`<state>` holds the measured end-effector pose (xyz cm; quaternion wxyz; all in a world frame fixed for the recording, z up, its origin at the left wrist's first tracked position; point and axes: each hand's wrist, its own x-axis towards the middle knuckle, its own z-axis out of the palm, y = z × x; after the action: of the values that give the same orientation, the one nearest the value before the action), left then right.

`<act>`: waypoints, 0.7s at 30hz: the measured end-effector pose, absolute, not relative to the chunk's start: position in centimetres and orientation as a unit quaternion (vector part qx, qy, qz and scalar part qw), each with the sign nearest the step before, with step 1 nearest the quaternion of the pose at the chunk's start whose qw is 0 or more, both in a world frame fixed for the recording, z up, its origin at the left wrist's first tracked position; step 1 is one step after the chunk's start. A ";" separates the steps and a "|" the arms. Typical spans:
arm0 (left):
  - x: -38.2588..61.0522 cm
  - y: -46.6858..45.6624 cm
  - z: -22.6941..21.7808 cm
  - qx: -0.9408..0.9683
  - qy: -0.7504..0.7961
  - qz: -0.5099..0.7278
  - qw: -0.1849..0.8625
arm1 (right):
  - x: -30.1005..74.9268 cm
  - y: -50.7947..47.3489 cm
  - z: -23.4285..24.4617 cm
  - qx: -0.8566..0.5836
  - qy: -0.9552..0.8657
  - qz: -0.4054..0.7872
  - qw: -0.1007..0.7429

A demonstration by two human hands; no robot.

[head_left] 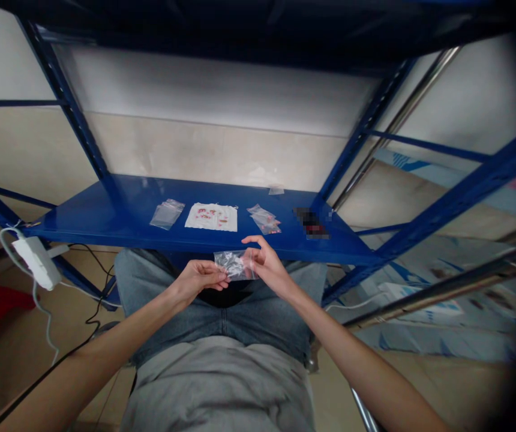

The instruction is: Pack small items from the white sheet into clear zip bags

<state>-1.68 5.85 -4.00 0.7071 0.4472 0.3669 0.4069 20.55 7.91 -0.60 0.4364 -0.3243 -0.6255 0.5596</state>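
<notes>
Blue steel shelf (105, 207): runs across the rack just beyond the hands and carries the loose items.

Left hand (199, 279): pinches the left side of a clear plastic bag (235, 264) between thumb and fingers.

Right hand (269, 268): holds the bag's right side, with its index finger raised.

Grip: both hands closed on the bag, pulling no visible crease tight.

Bag position: held in the air over the denim jeans (222, 318), just in front of the shelf edge; crumpled silvery contents show inside, too unclear to identify.

On the shelf: a stack of clear bags (167, 214), a white printed sheet (211, 217) with red marks, and small clear packets (264, 219) with red inside. A dark object (311, 223) is too obscured to tell.

Nearby: a white power strip (36, 262) hangs by the rack's left upright.

Risk: slick film could slide from a light pinch and drop to the lap or floor. If the bag's mouth is open, which cannot be told, tilting could spill the contents. A raised knuckle could catch the shelf edge and disturb the light packets.
</notes>
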 end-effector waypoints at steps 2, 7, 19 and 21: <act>-1.9 6.1 -3.7 0.454 0.370 0.425 0.691 | 20.8 8.3 -0.6 -0.324 -0.625 0.554 0.445; -3.9 9.1 -1.2 0.485 0.383 0.523 0.586 | 21.1 10.8 -0.8 -0.331 -0.613 0.534 0.479; -10.9 25.7 5.4 0.717 0.458 0.380 0.363 | 16.7 24.2 -2.4 -0.390 -0.605 0.416 0.556; -11.0 27.0 6.0 0.759 0.463 0.310 0.335 | 16.4 24.8 -3.0 -0.392 -0.602 0.415 0.559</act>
<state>-11.03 27.05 6.03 0.3353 0.7594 0.4631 0.3105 16.39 24.79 -2.97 0.5588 -0.3920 -0.6017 0.4147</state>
